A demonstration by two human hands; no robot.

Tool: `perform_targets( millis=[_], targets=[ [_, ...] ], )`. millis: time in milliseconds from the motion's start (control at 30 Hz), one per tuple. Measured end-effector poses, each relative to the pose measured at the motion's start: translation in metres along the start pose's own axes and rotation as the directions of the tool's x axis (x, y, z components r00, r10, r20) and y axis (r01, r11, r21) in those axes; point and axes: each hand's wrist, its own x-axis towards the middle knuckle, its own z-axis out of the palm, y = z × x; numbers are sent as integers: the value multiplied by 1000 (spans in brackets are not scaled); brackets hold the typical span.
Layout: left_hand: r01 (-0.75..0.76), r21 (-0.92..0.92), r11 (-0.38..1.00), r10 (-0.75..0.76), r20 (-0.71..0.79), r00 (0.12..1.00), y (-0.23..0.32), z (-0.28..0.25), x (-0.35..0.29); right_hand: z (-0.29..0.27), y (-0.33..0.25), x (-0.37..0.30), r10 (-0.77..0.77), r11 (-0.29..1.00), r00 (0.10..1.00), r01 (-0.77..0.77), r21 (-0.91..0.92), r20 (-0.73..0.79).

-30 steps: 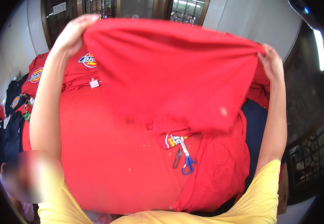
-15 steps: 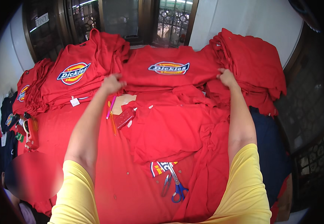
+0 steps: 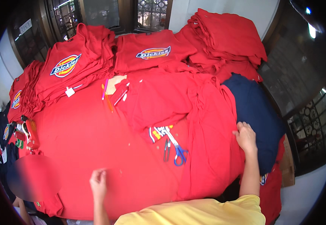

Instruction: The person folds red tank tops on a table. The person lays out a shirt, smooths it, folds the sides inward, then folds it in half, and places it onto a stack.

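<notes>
My right hand [image 3: 246,137] rests at the right edge of a red garment [image 3: 212,138], beside a folded navy garment [image 3: 258,120]; its fingers are bent and its thumb is spread, with no cloth visibly gripped. Over the left front of the red-covered table [image 3: 76,142] hangs my left hand [image 3: 98,182], fingers loosely curled and nothing visible in them. Blue-handled scissors [image 3: 177,150] and small thread snips [image 3: 166,150] lie in the middle, by a partly covered printed logo [image 3: 159,133]. Another red garment [image 3: 159,97] lies rumpled behind them.
Along the back stand a left stack of red shirts [image 3: 71,56], a red shirt laid flat with a logo [image 3: 153,48] and a right folded stack [image 3: 230,35]. A pink pen [image 3: 105,89], an orange tool [image 3: 109,103] and a red box-like item [image 3: 120,93] lie near brown paper [image 3: 114,84].
Both hands have left the flat shirt at the back. My left hand has come down to the front left, my right hand to the right edge. The view has shifted.
</notes>
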Motion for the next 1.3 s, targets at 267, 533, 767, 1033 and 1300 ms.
perform_targets(
  millis=[267, 533, 767, 1033, 1300],
  targets=[
    [251, -692, 677, 348, 601, 719, 33, 35, -100, -85, -182, -153, -700, 419, 648, 712, 563, -299],
    [182, -723, 666, -45, 204, 978, 14, -18, -145, -20, -239, -275, -635, -85, 749, 175, 981, -189],
    [-173, 508, 844, 464, -529, 711, -91, -133, -119, 111, -278, -285, -463, 360, 884, 258, 897, -69],
    [22, 491, 871, 174, -349, 921, -105, -105, -180, 64, -334, -269, -404, 620, 819, 572, 537, -407],
    [173, -984, 52, 107, 177, 978, -89, -174, -246, 71, -284, -328, -638, 672, 730, 371, 641, 246]
  ],
)
